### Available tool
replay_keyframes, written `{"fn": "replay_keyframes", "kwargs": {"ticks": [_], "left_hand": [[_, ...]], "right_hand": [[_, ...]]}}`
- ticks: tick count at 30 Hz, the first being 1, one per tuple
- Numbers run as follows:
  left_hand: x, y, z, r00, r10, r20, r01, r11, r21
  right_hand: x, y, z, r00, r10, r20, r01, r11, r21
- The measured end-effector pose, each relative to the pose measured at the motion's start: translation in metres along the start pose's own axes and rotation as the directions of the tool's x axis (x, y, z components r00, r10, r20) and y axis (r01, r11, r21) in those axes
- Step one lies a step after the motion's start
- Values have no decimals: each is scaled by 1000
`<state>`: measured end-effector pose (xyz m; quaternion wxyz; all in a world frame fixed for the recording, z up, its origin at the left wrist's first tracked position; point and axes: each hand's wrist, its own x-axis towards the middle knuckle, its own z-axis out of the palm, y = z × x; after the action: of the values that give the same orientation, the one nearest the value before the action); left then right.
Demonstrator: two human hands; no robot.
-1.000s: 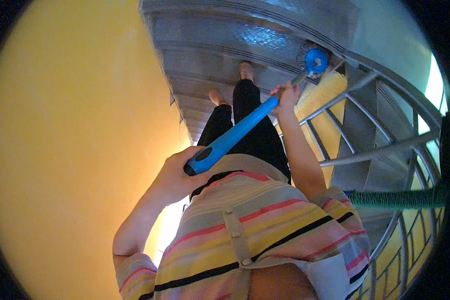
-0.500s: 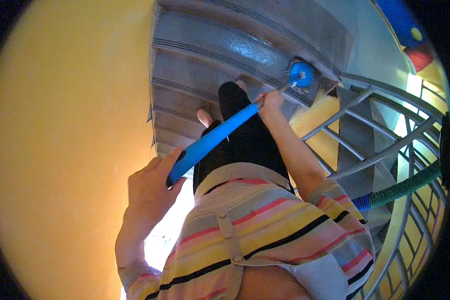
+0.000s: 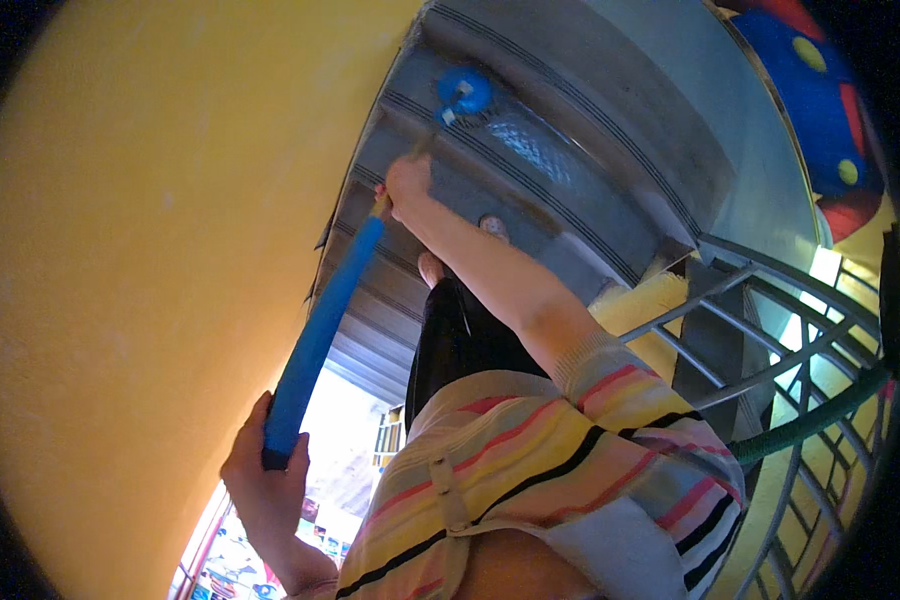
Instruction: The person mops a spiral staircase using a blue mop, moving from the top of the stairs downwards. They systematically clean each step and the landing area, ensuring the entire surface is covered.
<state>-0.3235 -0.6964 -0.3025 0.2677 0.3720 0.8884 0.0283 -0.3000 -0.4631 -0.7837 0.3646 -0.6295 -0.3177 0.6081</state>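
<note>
A mop with a long blue-sleeved handle slants up the stairs in front of me. Its round blue head, with a greyish fringe under it, rests on a grey stair tread close to the wall side. My left hand is closed around the dark butt end of the handle, low beside the wall. Farther up the handle, just beyond the blue sleeve, my right hand grips the bare shaft. My feet stand on the steps below the mop head.
A yellow wall runs along my left. To the right are grey metal railings, one bar wrapped in green cord. A blue and red padded shape with yellow spots is at the upper right. Bright space shows below left.
The mop head has swept left across the tread, from the railing side toward the wall. My right hand moved left and up with it; my left hand dropped lower, so the handle is steeper.
</note>
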Motion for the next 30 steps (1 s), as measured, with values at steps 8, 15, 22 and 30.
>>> {"fn": "replay_keyframes", "kwargs": {"ticks": [8,15,22,30], "left_hand": [[-13,-3,51,997,6,73,20,940,-340],[-61,-46,17,989,-142,29,143,930,-339],[-135,-66,-52,973,-228,-35,218,960,-172],[-187,-144,-58,980,-186,-70,159,945,-288]], "right_hand": [[-31,-129,-2,800,273,535,508,166,-845],[-112,-103,17,633,239,736,774,-227,-592],[-244,-52,42,699,612,371,-459,781,-424],[-318,-69,32,692,592,413,-494,805,-328]]}}
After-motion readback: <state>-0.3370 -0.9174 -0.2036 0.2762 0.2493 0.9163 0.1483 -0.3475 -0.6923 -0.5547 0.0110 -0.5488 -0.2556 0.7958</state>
